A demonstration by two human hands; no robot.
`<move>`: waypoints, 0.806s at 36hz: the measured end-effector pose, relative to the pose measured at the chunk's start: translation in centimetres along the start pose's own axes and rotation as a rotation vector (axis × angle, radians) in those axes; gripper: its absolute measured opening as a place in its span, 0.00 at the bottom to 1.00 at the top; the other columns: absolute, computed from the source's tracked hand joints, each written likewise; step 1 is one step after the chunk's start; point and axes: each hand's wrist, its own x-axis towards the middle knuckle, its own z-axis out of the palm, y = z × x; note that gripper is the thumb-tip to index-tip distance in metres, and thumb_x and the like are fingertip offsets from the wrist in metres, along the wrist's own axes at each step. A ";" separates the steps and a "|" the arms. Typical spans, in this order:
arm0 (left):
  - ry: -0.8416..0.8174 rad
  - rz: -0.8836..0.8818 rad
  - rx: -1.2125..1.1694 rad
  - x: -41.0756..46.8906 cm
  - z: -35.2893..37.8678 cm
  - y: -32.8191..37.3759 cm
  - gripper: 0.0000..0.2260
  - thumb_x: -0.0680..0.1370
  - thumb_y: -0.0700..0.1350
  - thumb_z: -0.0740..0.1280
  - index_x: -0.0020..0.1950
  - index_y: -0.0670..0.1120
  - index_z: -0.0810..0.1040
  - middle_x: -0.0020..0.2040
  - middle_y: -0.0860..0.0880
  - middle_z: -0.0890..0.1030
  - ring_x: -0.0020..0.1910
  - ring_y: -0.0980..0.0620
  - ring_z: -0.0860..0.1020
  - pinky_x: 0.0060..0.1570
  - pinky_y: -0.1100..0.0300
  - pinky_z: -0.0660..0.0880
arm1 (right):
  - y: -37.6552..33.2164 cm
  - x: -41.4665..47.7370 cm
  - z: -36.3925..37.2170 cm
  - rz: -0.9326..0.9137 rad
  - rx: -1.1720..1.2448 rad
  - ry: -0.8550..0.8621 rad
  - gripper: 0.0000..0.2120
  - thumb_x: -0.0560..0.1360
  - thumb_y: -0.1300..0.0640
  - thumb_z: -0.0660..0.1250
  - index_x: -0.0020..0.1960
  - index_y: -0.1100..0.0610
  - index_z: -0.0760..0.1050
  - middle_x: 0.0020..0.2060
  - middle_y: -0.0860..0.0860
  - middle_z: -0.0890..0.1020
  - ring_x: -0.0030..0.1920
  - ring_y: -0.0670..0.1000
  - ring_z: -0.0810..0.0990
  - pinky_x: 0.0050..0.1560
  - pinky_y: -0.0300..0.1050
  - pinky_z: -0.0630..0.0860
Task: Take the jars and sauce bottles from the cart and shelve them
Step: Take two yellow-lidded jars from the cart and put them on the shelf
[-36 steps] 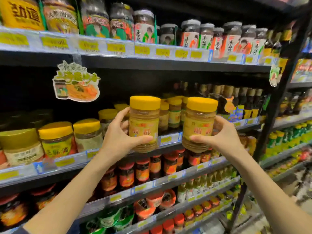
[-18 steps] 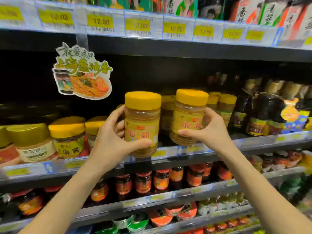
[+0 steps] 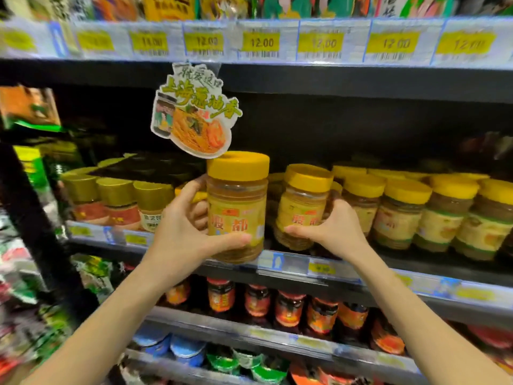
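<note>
My left hand point(image 3: 180, 232) grips a yellow-lidded jar point(image 3: 237, 201) with a yellow label, held upright just in front of the middle shelf point(image 3: 288, 263). My right hand point(image 3: 330, 232) holds a second matching jar point(image 3: 301, 201) by its lower part, tilted slightly and set in over the shelf edge next to a row of similar yellow-lidded jars point(image 3: 399, 209). The cart is out of view.
A cut-out paper noodle sign point(image 3: 194, 112) hangs from the upper shelf just above the left jar. Gold-lidded jars point(image 3: 116, 201) stand to the left. Price tags point(image 3: 261, 43) line the top shelf. Red-labelled jars point(image 3: 288, 309) fill the shelf below.
The view has shifted left and closer to the shelf. Both jars have moved toward the middle shelf; the right jar is now in among the row of matching jars.
</note>
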 end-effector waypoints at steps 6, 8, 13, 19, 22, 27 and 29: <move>0.042 -0.009 0.055 -1.1 -1.0 0.3 0.46 0.53 0.54 0.80 0.69 0.52 0.67 0.54 0.52 0.83 0.54 0.54 0.81 0.52 0.58 0.79 | -1.1 -0.3 0.8 -0.016 0.013 -0.070 0.30 0.59 0.51 0.80 0.51 0.51 0.65 0.47 0.47 0.75 0.49 0.47 0.74 0.49 0.40 0.71; 0.054 -0.004 0.076 -1.3 -1.1 0.4 0.44 0.55 0.51 0.80 0.69 0.53 0.67 0.54 0.53 0.83 0.54 0.54 0.81 0.52 0.58 0.79 | -1.0 -0.2 1.1 -0.002 0.010 -0.110 0.29 0.59 0.51 0.80 0.50 0.53 0.66 0.48 0.47 0.76 0.50 0.47 0.75 0.49 0.41 0.72; 0.062 -0.005 0.134 -1.9 -1.2 0.6 0.46 0.56 0.50 0.82 0.70 0.52 0.65 0.55 0.53 0.82 0.55 0.56 0.81 0.55 0.53 0.79 | -0.6 0.3 1.9 0.036 -0.007 -0.149 0.38 0.54 0.43 0.80 0.59 0.57 0.72 0.53 0.52 0.81 0.53 0.51 0.80 0.54 0.50 0.79; 0.058 -0.019 0.134 -2.3 -1.3 0.4 0.46 0.54 0.53 0.80 0.70 0.53 0.65 0.56 0.53 0.82 0.55 0.55 0.81 0.54 0.52 0.79 | -0.3 0.6 2.3 0.068 -0.041 -0.185 0.46 0.46 0.35 0.76 0.58 0.56 0.72 0.52 0.51 0.81 0.53 0.51 0.80 0.54 0.53 0.79; 0.053 -0.021 0.138 -2.3 -1.5 0.3 0.47 0.54 0.54 0.79 0.70 0.53 0.65 0.57 0.52 0.82 0.55 0.55 0.81 0.55 0.50 0.78 | 0.1 0.8 2.4 0.085 -0.057 -0.219 0.47 0.44 0.33 0.75 0.57 0.57 0.73 0.50 0.51 0.81 0.52 0.51 0.80 0.52 0.52 0.80; 0.053 -0.018 0.144 -2.4 -1.5 0.2 0.47 0.54 0.55 0.79 0.70 0.53 0.65 0.57 0.52 0.82 0.55 0.56 0.80 0.54 0.52 0.79 | 0.2 1.2 2.6 0.087 -0.088 -0.225 0.41 0.50 0.40 0.79 0.56 0.58 0.74 0.50 0.52 0.82 0.52 0.51 0.80 0.51 0.49 0.80; 0.049 -0.021 0.141 -2.4 -1.5 0.2 0.47 0.54 0.55 0.79 0.70 0.54 0.65 0.57 0.53 0.82 0.55 0.56 0.80 0.54 0.53 0.79 | 0.2 1.4 2.8 0.074 -0.111 -0.232 0.39 0.52 0.41 0.80 0.56 0.59 0.74 0.50 0.52 0.82 0.52 0.51 0.80 0.50 0.46 0.79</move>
